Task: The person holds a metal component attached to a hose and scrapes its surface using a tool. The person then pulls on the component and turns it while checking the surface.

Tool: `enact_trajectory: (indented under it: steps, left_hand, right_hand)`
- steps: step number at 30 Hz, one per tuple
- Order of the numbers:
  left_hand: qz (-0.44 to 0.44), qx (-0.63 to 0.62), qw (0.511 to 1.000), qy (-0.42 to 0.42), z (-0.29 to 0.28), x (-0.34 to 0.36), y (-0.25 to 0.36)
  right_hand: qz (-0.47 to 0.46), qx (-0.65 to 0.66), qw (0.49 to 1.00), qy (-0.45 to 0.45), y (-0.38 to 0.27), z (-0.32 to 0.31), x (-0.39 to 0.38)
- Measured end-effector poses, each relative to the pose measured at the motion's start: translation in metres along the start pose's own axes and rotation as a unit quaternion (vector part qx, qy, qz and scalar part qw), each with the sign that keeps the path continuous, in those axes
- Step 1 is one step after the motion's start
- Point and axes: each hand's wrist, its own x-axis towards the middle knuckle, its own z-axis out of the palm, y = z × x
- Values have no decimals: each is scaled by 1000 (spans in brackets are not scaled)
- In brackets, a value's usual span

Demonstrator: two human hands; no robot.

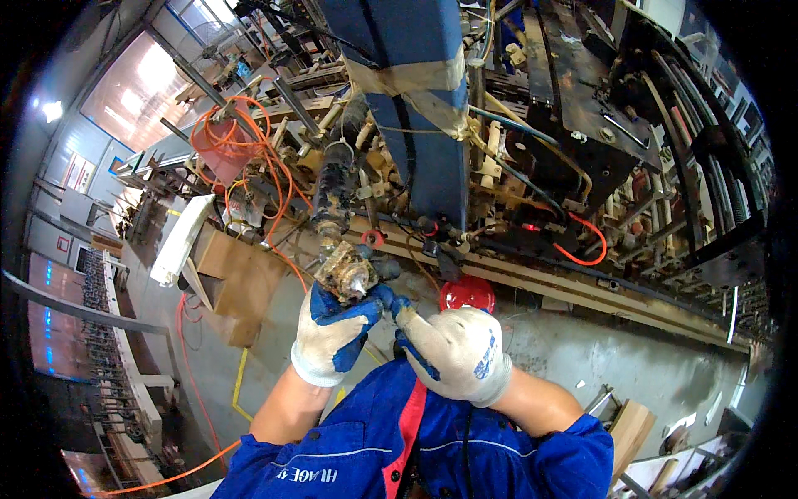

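My white-and-blue-gloved left hand (331, 334) curls half-closed against the grimy, blocky metal fitting (345, 273); my right hand (457, 353) bends its fingers nearby. I cannot tell whether either grips.

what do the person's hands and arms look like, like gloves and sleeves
The left hand and right hand wear off-white fabric gloves with blue-coated fingers; the right glove has a blue printed mark on its back. Bright blue sleeves stop short of the gloves, leaving part of both forearms bare.
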Motion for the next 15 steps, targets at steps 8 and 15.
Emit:
enact_trajectory:
  steps: [8, 15]
  left_hand:
    - [-35, 65, 997, -6, 10, 3, 16]
    - [-30, 129, 991, -18, 0, 9, 16]
  right_hand:
    - [22, 40, 999, 10, -2, 8, -2]
    - [54, 82, 993, 57, -6, 9, 8]
